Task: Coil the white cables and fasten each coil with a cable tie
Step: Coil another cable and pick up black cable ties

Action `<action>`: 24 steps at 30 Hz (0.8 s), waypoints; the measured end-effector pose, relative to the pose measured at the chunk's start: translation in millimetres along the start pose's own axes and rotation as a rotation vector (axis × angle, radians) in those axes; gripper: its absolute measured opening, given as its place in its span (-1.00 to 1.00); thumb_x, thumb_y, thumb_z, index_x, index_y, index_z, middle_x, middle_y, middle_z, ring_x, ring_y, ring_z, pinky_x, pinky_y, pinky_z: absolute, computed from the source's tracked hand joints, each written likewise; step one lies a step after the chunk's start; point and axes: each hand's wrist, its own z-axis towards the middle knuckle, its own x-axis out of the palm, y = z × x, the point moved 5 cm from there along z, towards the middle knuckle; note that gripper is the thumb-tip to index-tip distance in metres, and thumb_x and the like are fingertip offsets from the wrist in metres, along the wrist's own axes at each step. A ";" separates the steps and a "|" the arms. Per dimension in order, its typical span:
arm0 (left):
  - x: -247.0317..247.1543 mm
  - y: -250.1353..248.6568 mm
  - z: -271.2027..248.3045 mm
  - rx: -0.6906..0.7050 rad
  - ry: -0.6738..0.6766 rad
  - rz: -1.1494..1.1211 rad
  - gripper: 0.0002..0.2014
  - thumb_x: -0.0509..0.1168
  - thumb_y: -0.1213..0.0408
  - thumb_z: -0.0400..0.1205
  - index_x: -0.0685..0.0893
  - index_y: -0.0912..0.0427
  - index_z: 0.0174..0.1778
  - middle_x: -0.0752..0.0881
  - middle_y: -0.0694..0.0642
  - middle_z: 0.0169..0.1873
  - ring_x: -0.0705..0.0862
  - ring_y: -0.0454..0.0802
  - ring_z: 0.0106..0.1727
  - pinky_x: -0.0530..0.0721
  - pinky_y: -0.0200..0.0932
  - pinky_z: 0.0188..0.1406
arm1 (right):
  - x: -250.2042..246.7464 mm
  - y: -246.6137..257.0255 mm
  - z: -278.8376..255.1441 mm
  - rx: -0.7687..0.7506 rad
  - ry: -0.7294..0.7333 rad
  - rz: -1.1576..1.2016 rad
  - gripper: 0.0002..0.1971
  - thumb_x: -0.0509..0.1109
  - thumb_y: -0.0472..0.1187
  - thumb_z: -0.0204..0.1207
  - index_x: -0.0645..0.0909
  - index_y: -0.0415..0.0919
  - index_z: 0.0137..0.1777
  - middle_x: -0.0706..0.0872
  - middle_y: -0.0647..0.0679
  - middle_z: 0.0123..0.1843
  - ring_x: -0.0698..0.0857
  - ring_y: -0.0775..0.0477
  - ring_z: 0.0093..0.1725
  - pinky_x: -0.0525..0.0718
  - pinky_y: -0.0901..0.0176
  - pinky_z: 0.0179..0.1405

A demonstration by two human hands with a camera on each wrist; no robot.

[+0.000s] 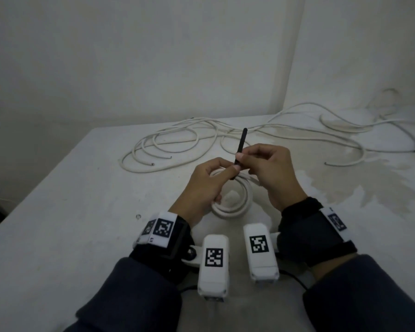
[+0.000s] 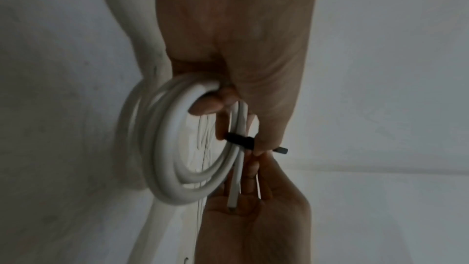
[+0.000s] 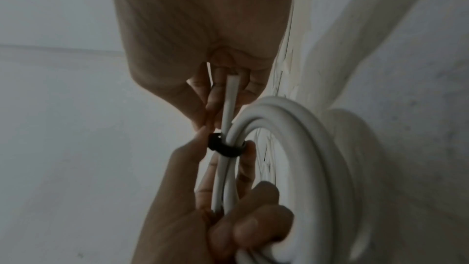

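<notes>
A small white cable coil point(image 1: 235, 207) is held just above the table, in front of me. My left hand point(image 1: 228, 170) grips it, with fingers curled through the ring point(image 2: 175, 168). A black cable tie point(image 1: 241, 144) is wrapped round the coil's strands point(image 3: 225, 147) and its free tail points up and away. My right hand point(image 1: 243, 156) pinches that tail between thumb and forefinger just above the wrap. The coil's cut end point(image 2: 233, 198) sticks out toward the right palm. In the right wrist view the coil point(image 3: 317, 148) hangs beside both hands.
Several loose white cables point(image 1: 177, 142) sprawl across the back of the white table point(image 1: 70, 212), and more point(image 1: 345, 130) trail to the right corner. Walls close the back and right. The table's left edge drops off. A stained patch point(image 1: 350, 180) lies at the right.
</notes>
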 end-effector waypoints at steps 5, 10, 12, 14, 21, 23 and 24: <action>6.5 -1.8 4.5 -0.044 -0.072 -0.002 -0.87 0.39 0.27 0.58 0.69 0.22 -0.25 0.58 0.09 -0.34 0.34 -0.14 -0.56 0.32 -0.35 -0.64 | -4.6 -4.2 0.3 0.062 -0.119 0.068 -0.81 0.48 -0.51 0.42 0.66 -0.32 -0.38 0.67 0.03 -0.58 0.67 0.12 -0.54 0.58 0.39 -0.48; 11.1 2.7 -2.5 -0.079 -0.054 -0.030 -0.86 0.36 0.27 0.61 0.71 0.28 -0.16 0.57 0.08 -0.37 0.31 -0.11 -0.58 0.29 -0.33 -0.67 | -9.6 -6.9 -6.5 0.173 -0.091 0.087 -0.78 0.49 -0.49 0.40 0.64 -0.28 -0.43 0.66 -0.08 -0.55 0.68 0.01 -0.50 0.52 0.30 -0.55; 13.7 4.8 -5.2 -0.106 -0.035 -0.047 -0.85 0.35 0.25 0.62 0.72 0.24 -0.19 0.58 0.09 -0.35 0.30 -0.12 -0.61 0.27 -0.33 -0.69 | -13.2 -4.6 -7.3 0.202 -0.055 0.051 -0.76 0.50 -0.48 0.40 0.63 -0.25 -0.45 0.68 -0.09 -0.53 0.69 -0.03 -0.47 0.52 0.31 -0.53; 20.4 3.5 -5.5 -0.123 -0.012 -0.059 -0.84 0.34 0.25 0.63 0.72 0.20 -0.23 0.59 0.14 -0.29 0.29 -0.13 -0.62 0.26 -0.35 -0.72 | -21.9 1.2 -8.5 0.203 -0.037 0.018 -0.74 0.50 -0.47 0.42 0.62 -0.25 -0.46 0.69 -0.10 -0.50 0.69 0.02 -0.50 0.51 0.37 -0.56; 71.7 -12.0 0.4 -0.136 0.003 -0.160 -0.85 0.32 0.32 0.65 0.71 0.32 -0.17 0.60 0.14 -0.32 0.24 -0.14 -0.58 0.18 -0.35 -0.72 | -76.0 22.9 -16.9 0.253 0.120 -0.088 -0.89 0.49 -0.22 0.52 0.65 -0.14 -0.22 0.75 -0.08 -0.24 0.71 0.04 -0.24 0.59 0.33 -0.31; 91.4 -12.2 6.0 -0.154 -0.036 -0.199 -0.86 0.33 0.33 0.64 0.74 0.28 -0.18 0.66 0.11 -0.36 0.25 -0.13 -0.58 0.19 -0.33 -0.71 | -95.7 25.0 -24.4 0.306 0.212 -0.157 -0.91 0.50 -0.16 0.50 0.70 -0.11 -0.04 0.78 -0.11 -0.11 0.72 -0.02 -0.14 0.66 0.25 -0.25; 103.1 -12.1 9.6 -0.162 -0.043 -0.215 -0.87 0.32 0.33 0.64 0.75 0.27 -0.16 0.68 0.11 -0.36 0.27 -0.13 -0.59 0.21 -0.33 -0.71 | -106.3 23.8 -28.3 0.340 0.252 -0.181 -0.83 0.51 -0.19 0.49 0.70 -0.09 0.07 0.79 -0.16 -0.06 0.73 -0.06 -0.11 0.72 0.19 -0.24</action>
